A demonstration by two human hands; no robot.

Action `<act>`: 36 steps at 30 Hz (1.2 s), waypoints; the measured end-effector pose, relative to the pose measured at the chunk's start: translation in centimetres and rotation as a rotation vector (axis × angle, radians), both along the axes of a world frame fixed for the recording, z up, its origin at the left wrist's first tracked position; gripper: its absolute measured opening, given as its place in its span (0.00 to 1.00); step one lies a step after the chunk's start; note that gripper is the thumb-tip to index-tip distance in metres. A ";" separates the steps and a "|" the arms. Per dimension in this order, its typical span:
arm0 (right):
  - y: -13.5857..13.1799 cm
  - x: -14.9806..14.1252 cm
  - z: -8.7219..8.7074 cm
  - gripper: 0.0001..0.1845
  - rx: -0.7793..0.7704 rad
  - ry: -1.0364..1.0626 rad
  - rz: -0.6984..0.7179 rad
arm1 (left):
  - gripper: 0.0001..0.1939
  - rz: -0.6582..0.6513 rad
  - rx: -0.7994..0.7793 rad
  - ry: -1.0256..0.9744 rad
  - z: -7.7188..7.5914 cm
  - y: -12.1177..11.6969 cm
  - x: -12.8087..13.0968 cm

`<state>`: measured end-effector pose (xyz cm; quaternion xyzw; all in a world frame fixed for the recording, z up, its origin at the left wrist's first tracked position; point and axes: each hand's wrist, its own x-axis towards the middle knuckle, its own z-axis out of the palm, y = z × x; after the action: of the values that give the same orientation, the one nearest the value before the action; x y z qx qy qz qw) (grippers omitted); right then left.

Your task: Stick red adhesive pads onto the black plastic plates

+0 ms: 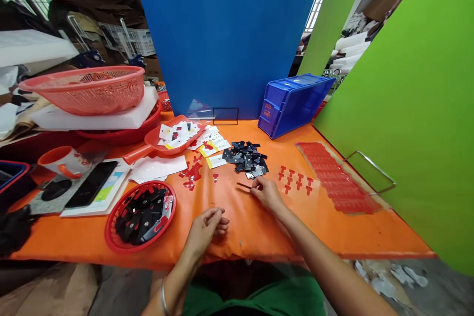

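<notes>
My right hand rests on the orange table just below a pile of small black plastic pieces. Its fingers pinch a thin dark piece that sticks out to the left. My left hand lies nearer the front edge with its fingers curled in; what they hold, if anything, I cannot make out. Several small red T-shaped pieces lie in rows just right of my right hand. Loose red bits are scattered to the left of the black pile.
A round red basket of black and red parts sits front left. A red scoop holds white cards. A clear tray of red parts, a tilted blue bin, a phone, a mug and pink baskets stand around.
</notes>
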<state>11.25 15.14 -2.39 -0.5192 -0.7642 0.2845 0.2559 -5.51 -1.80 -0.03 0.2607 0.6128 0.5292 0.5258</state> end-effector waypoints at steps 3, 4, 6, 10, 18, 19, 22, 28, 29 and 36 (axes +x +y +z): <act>-2.0 0.8 1.4 0.04 0.057 0.147 0.234 | 0.20 -0.021 -0.136 -0.344 0.3 1.3 0.3; -2.8 1.1 1.9 0.04 0.078 0.195 0.325 | 0.21 -0.050 -0.165 -0.428 0.5 1.7 0.4; -4.2 1.8 2.8 0.06 0.108 0.240 0.473 | 0.21 -0.141 -0.189 -0.526 0.8 2.5 1.0; -5.5 3.4 2.6 0.10 0.152 0.267 0.468 | 0.18 -0.250 -0.138 -0.462 1.0 3.9 2.8; -1.8 9.7 -0.5 0.09 0.093 0.184 -0.159 | 0.15 -0.165 -0.089 -0.256 0.2 5.5 5.3; -1.1 10.5 -0.6 0.09 0.092 0.165 -0.219 | 0.15 -0.155 -0.092 -0.257 0.0 5.7 5.5; 0.6 12.0 -1.0 0.07 0.087 0.103 -0.296 | 0.15 -0.139 -0.121 -0.273 -0.6 6.1 6.2; 2.5 11.3 -1.5 0.06 0.059 -0.110 -0.294 | 0.11 -0.194 -0.119 -0.303 -1.2 7.8 7.5; 2.8 11.0 -1.4 0.06 0.038 -0.142 -0.293 | 0.10 -0.190 -0.124 -0.296 -1.2 8.2 7.7; 4.1 10.8 -0.6 0.07 -0.068 -0.191 -0.245 | 0.07 -0.187 -0.117 -0.235 -1.1 13.3 10.3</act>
<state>22.07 19.25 -2.97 -0.6416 -0.7059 0.2263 0.1972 4.74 11.46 -1.10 0.2218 0.5499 0.4681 0.6552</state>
